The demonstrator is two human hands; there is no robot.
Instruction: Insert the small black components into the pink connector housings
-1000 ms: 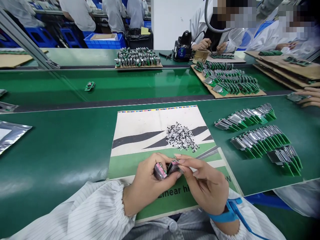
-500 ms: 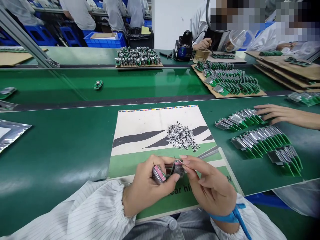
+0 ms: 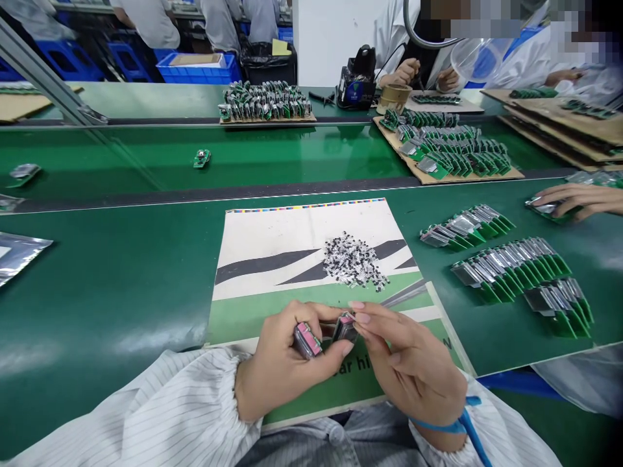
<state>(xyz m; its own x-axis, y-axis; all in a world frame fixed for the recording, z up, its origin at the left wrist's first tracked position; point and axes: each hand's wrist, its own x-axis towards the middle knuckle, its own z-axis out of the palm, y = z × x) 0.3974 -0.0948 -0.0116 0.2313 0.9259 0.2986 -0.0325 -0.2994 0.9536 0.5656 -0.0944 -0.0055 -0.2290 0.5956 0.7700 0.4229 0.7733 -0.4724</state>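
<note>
A green work surface [image 3: 107, 311] runs across the view, with a printed card [image 3: 272, 227] lying flat on it. Left of the card, a crinkled silver bag [image 3: 19, 259] lies on the surface. Over the card's near edge, the person's left hand [image 3: 280, 370], coming from a white striped sleeve [image 3: 146, 408], has its fingers [image 3: 311, 312] clenched around a small module with a pink label [image 3: 306, 340]. Just beside it, the right hand [image 3: 413, 370] has its fingers [image 3: 377, 318] closed in a pinch on a second small module [image 3: 345, 327], silver with a pink patch. The two modules sit very close, and whether they touch is hard to tell. A blue strap [image 3: 438, 426] circles the right wrist. On the card, just beyond the hands, lies a loose heap of tiny black parts with silver leads [image 3: 353, 259]. Behind the card and to its right, a wooden board [image 3: 438, 168] carries packed rows of green circuit boards. Right of the card, three leaning rows of green boards with silver covers [image 3: 511, 266] stand on the surface. Farther right, at the frame's edge, a co-worker's hand [image 3: 579, 198] rests on one more board [image 3: 545, 207].
</note>
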